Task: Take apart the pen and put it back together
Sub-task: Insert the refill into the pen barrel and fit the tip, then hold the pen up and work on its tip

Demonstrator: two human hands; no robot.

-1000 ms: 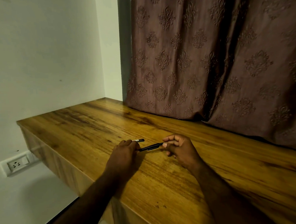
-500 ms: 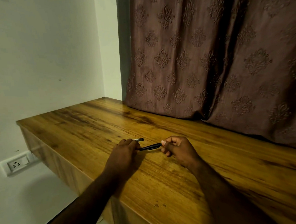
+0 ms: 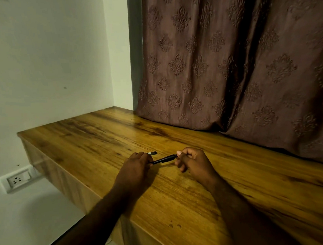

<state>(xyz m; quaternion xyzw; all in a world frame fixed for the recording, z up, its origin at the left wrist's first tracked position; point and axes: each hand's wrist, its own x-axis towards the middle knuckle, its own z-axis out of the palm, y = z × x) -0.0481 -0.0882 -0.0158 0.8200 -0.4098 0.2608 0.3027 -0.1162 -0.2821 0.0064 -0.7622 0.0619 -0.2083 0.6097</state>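
A thin black pen (image 3: 164,159) is held level just above the wooden table (image 3: 181,197), between my two hands. My left hand (image 3: 136,169) grips its left end with fingers curled. My right hand (image 3: 193,161) pinches its right end between thumb and fingers. A short dark pen piece with a pale band (image 3: 153,153) sticks out beyond the fingers of my left hand; I cannot tell whether it lies on the table or is held. The pen's ends are hidden inside both hands.
A brown patterned curtain (image 3: 229,69) hangs down to the back of the table. A white wall with a socket plate (image 3: 17,179) is at the left, below the table's left edge. The table's front edge runs diagonally under my forearms.
My right hand's fingers have curled in tighter around the pen's right end. The pen and my left hand have hardly moved.
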